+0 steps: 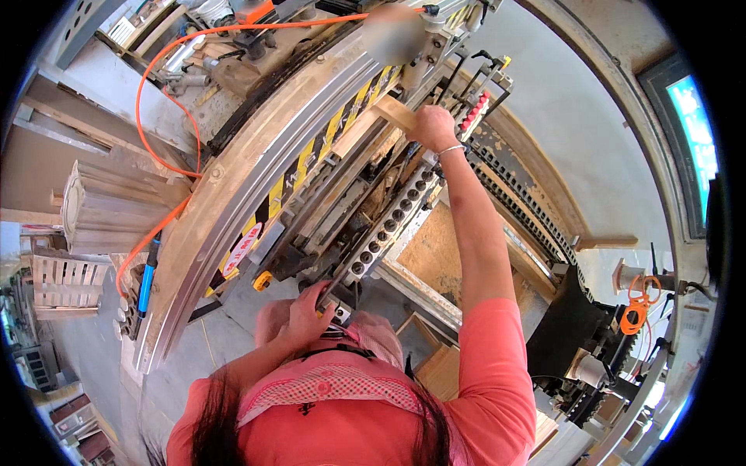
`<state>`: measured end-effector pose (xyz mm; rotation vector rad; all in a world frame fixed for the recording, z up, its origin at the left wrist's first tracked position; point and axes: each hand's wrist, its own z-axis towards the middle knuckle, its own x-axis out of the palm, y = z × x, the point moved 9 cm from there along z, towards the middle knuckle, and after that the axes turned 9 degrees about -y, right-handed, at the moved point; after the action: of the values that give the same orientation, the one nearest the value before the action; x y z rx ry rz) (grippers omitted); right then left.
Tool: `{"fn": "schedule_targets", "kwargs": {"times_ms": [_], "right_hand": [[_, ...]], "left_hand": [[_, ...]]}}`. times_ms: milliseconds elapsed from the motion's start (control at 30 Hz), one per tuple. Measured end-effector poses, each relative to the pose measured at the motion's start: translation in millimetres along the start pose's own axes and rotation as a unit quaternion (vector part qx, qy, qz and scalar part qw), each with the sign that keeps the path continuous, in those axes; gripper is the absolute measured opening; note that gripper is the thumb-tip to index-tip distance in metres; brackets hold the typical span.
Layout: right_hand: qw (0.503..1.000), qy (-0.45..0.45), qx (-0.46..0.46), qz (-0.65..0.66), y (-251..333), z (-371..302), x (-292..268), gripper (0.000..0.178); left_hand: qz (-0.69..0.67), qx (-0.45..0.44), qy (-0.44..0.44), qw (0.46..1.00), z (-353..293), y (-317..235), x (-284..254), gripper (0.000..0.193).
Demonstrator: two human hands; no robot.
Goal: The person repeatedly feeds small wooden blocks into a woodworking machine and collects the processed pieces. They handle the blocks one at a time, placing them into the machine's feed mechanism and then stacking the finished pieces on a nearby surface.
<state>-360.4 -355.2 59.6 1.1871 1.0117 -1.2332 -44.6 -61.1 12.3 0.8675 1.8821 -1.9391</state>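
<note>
My right arm reaches forward over a long woodworking machine. At its far end my right hand [435, 126] is closed on a short, flat wooden board [395, 113], which lies across the machine by a pale wooden strip [356, 133]. Close to my body, my left hand [308, 315] curls at the near end of the machine's rail [392, 221], which carries a row of round black knobs. A small metal block [340, 312] sits beside its fingers. Whatever those fingers grip is hidden.
A curved-looking metal beam [256, 144] with yellow-black striping runs along the left. An orange hose [138, 109] loops over it. Stacked pale boards [116, 203] stand further left. Black cable chain [521, 194] and a lit screen [694, 132] are at the right.
</note>
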Motion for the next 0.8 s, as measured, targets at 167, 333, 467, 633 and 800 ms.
{"fn": "schedule_targets", "kwargs": {"times_ms": [167, 333, 467, 633, 800], "right_hand": [[1.000, 0.005, -0.005, 0.001, 1.1, -0.6, -1.4, 0.032], [1.000, 0.004, -0.002, 0.009, 0.1, 2.8, 6.3, 0.031], [1.000, 0.012, -0.001, -0.007, 2.4, -0.2, 2.9, 0.030], [0.999, 0.022, 0.007, -0.031, 13.0, -7.7, -8.5, 0.022], [0.953, -0.261, 0.129, 0.087, 34.1, -80.6, -61.3, 0.041]], "left_hand": [[0.009, 0.017, 0.003, 1.000, -0.3, 2.1, 3.0, 0.046], [0.009, 0.020, 0.010, 1.000, -3.1, 9.9, 6.4, 0.045], [0.002, 0.020, 0.018, 1.000, -2.2, 8.1, 3.4, 0.046], [-0.009, -0.001, 0.041, 0.999, -3.7, 19.6, 6.4, 0.047], [-0.014, 0.130, 0.034, 0.991, -4.1, 18.4, 9.0, 0.048]]}}
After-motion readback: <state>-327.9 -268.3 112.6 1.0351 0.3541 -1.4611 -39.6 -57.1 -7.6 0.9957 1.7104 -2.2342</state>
